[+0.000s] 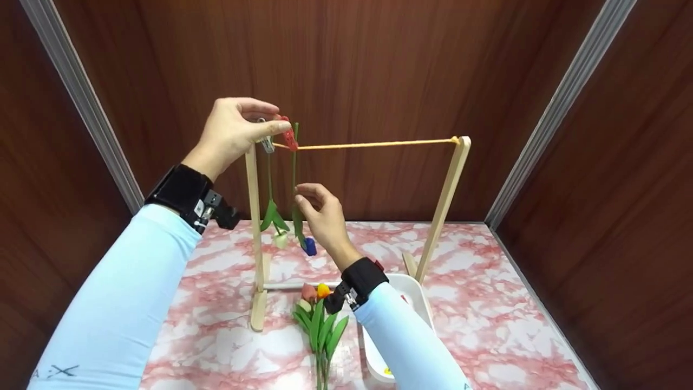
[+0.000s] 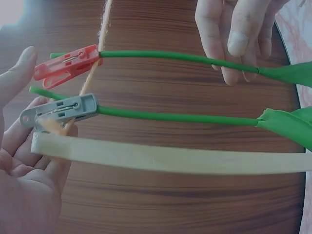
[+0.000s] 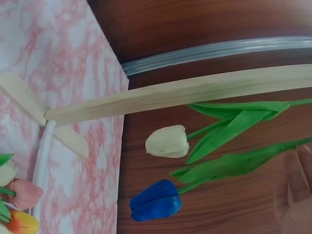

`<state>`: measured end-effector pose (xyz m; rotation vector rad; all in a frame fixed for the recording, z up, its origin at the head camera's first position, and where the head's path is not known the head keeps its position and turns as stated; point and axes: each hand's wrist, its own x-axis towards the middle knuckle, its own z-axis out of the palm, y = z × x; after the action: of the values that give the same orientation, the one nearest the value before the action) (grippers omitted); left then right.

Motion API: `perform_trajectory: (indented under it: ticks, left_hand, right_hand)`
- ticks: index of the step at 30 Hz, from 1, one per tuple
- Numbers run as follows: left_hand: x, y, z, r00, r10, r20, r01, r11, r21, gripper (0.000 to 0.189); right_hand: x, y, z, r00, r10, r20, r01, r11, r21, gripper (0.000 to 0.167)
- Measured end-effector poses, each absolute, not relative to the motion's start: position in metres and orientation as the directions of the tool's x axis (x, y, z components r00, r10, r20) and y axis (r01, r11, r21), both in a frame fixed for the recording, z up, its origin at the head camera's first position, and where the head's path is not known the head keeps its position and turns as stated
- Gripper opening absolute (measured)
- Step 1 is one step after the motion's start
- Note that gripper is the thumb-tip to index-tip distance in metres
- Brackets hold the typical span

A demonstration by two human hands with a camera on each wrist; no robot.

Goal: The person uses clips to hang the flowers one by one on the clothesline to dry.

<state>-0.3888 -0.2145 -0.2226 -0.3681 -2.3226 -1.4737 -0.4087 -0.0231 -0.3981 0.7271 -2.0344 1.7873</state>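
Note:
A red clothespin [image 2: 68, 63] clips the stem of a blue tulip [image 3: 156, 201] to the orange string [image 1: 373, 144], and the flower hangs head down. Beside it, a grey clothespin [image 2: 63, 109] fixes a white tulip [image 3: 167, 141] the same way. My left hand [image 1: 230, 130] is around the two clothespins; in the left wrist view its thumb and fingers stand apart, with the red clothespin's tail close to the thumb. Lower down, my right hand [image 1: 325, 216] is at the blue tulip's stem [image 2: 161, 54], its fingers loosely extended beside it and not closed round it.
The string spans two wooden posts [image 1: 444, 208] of a stand. On the marbled table [image 1: 487, 325] lie several more tulips [image 1: 319, 325], pink, orange and white. A white tray [image 1: 373, 357] sits partly beneath my right forearm. Wood-look panels [image 1: 379, 65] enclose the back and sides.

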Motion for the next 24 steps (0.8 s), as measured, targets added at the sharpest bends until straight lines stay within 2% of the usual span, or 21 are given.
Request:
perform_trajectory:
  ticks: [5, 10, 14, 19, 22, 24]
  left_hand:
    - [-0.386, -0.220, -0.227, -0.869, -0.044, 0.493, 0.431, 0.422, 0.797, 0.049]
    - [-0.380, -0.229, -0.237, -0.800, -0.190, 0.568, 0.448, 0.439, 0.779, 0.041]
    - [-0.367, -0.232, -0.250, -0.706, -0.339, 0.621, 0.460, 0.447, 0.767, 0.031]
    - [-0.346, -0.234, -0.278, -0.548, -0.488, 0.679, 0.483, 0.478, 0.733, 0.022]
    - [-0.334, -0.232, -0.303, -0.454, -0.541, 0.708, 0.500, 0.503, 0.705, 0.017]
    - [-0.326, -0.228, -0.323, -0.422, -0.547, 0.723, 0.518, 0.509, 0.687, 0.014]
  right_hand:
    - [-0.408, -0.010, -0.400, -0.817, -0.120, 0.564, -0.573, 0.064, -0.817, 0.018]
    - [-0.406, 0.010, -0.402, -0.816, -0.083, 0.573, -0.577, 0.057, -0.814, 0.016]
    - [-0.400, 0.031, -0.406, -0.812, -0.048, 0.581, -0.583, 0.056, -0.810, 0.015]
    - [-0.391, 0.062, -0.415, -0.808, -0.016, 0.588, -0.586, 0.106, -0.803, 0.012]
    - [-0.384, 0.081, -0.423, -0.813, -0.036, 0.581, -0.579, 0.156, -0.800, 0.012]
    - [-0.378, 0.094, -0.430, -0.816, -0.058, 0.575, -0.574, 0.196, -0.795, 0.012]
